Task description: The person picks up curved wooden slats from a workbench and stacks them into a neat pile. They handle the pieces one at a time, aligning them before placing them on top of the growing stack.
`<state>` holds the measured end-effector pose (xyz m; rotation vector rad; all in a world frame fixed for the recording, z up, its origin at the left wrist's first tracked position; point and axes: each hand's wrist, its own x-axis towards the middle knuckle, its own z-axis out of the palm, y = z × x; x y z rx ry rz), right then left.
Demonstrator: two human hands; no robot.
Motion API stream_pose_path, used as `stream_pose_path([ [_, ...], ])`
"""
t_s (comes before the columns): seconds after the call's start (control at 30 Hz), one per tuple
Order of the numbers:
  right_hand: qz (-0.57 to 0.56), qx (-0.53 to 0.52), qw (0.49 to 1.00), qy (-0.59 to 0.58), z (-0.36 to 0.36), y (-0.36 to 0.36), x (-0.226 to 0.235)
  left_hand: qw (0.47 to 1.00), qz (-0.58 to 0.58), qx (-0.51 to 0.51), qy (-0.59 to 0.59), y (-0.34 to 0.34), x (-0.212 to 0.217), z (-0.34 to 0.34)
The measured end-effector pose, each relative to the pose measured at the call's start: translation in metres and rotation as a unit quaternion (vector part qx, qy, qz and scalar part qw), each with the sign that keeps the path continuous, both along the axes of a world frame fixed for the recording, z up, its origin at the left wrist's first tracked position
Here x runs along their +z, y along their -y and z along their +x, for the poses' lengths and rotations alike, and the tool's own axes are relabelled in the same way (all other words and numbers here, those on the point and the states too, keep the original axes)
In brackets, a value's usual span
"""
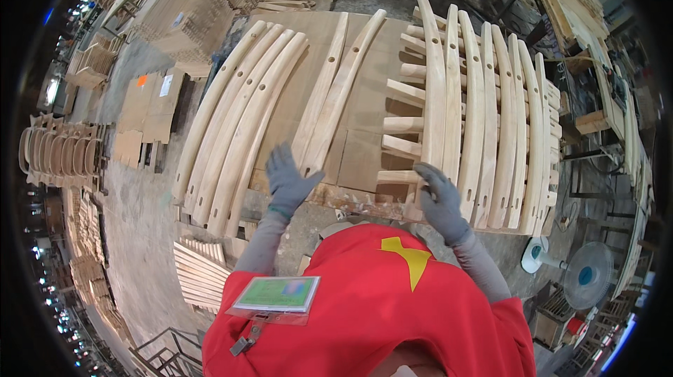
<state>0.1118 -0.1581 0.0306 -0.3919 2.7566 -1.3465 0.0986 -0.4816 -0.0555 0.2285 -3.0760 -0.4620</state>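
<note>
My left hand (pixel 286 179), in a grey glove, is spread above the near edge of the worktable (pixel 361 156), holding nothing. Just right of its fingers lie the lower ends of two curved wooden slats (pixel 343 90), each with a round hole. A group of several similar curved slats (pixel 242 114) rests on the left side. My right hand (pixel 442 202), gloved too, has its fingers stretched out at the near end of the leftmost slat in the right-hand row (pixel 471 97); whether it touches is unclear. Shorter crosswise wooden pieces (pixel 404 125) lie under that row.
Stacked wooden parts (pixel 186 23) stand beyond the table at the far left. More slats (pixel 200 272) are piled low, left of me. At the lower right are a standing fan (pixel 587 275) and wooden benches along the side. Flattened cardboard (pixel 148 107) leans on the left.
</note>
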Motion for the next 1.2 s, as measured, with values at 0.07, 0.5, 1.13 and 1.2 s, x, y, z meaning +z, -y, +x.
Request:
stream_pose_path([
  [0.07,0.006,0.029,1.0,0.009,-0.003,0.042,-0.011,0.983,0.047,0.02,0.176,0.026,0.007,0.028],
  [0.5,0.052,-0.096,0.99,0.089,-0.116,0.194,-0.098,0.976,0.153,-0.136,0.076,0.079,-0.034,0.04],
  [1.13,-0.039,-0.153,0.961,0.228,-0.168,0.152,-0.027,0.77,0.623,-0.005,0.138,0.018,0.03,0.002],
  [1.2,-0.112,-0.064,0.962,0.241,-0.161,0.117,0.013,0.696,0.703,-0.019,0.145,0.017,0.03,-0.023],
])
